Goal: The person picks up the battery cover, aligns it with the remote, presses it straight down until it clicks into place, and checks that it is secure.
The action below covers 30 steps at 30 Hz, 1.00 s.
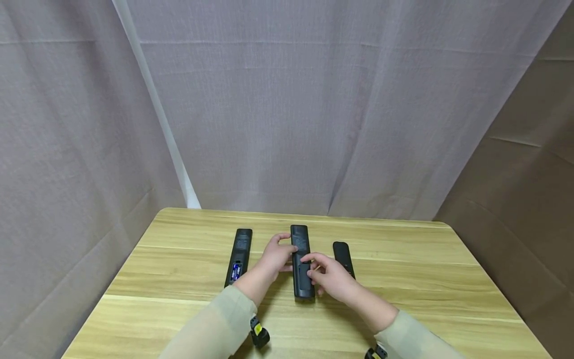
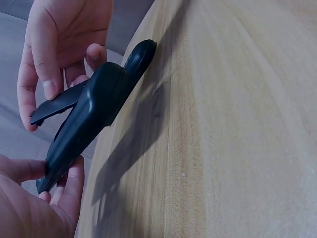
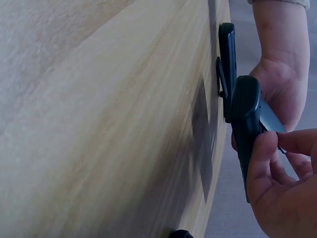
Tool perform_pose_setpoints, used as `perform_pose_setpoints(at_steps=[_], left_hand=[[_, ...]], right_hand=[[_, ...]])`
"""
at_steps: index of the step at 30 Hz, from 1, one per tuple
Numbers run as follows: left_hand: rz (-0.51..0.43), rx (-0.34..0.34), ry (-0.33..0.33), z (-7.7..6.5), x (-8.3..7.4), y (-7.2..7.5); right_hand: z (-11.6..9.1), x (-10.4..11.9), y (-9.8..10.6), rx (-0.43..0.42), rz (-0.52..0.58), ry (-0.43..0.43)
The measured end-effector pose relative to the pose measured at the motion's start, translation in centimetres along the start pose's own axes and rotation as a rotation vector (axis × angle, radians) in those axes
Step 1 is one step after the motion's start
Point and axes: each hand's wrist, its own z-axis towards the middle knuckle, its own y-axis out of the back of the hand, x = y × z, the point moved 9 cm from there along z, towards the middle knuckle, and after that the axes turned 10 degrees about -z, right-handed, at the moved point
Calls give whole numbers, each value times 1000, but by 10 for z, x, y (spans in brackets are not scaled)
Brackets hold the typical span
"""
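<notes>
In the head view, a black remote control [image 1: 300, 237] is held back side up over the middle of the table. My left hand [image 1: 273, 258] grips it by its far half, thumb on one side and fingers on the other. The battery cover [image 2: 58, 105] stands tilted up from the remote's back, still touching it at the near end. My right hand [image 1: 334, 280] pinches this cover at its raised edge, as the right wrist view shows too. The inside of the battery compartment is hidden.
On the left lies a second black remote [image 1: 242, 244] with its compartment uncovered and blue batteries [image 1: 236, 271] showing. A smaller black remote [image 1: 342, 253] lies on the right, partly behind my right hand. The wooden table [image 1: 421, 279] ends at grey curtains [image 1: 269, 124].
</notes>
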Motion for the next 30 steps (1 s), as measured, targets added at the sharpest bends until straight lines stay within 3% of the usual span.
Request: perform_pose_setpoints(at_steps=[8, 30], left_hand=[[-1, 5, -2, 1, 0, 0], [-6, 20, 1, 1, -1, -2]], right_hand=[[1, 2, 3, -38, -111, 18], [1, 2, 6, -60, -171, 49]])
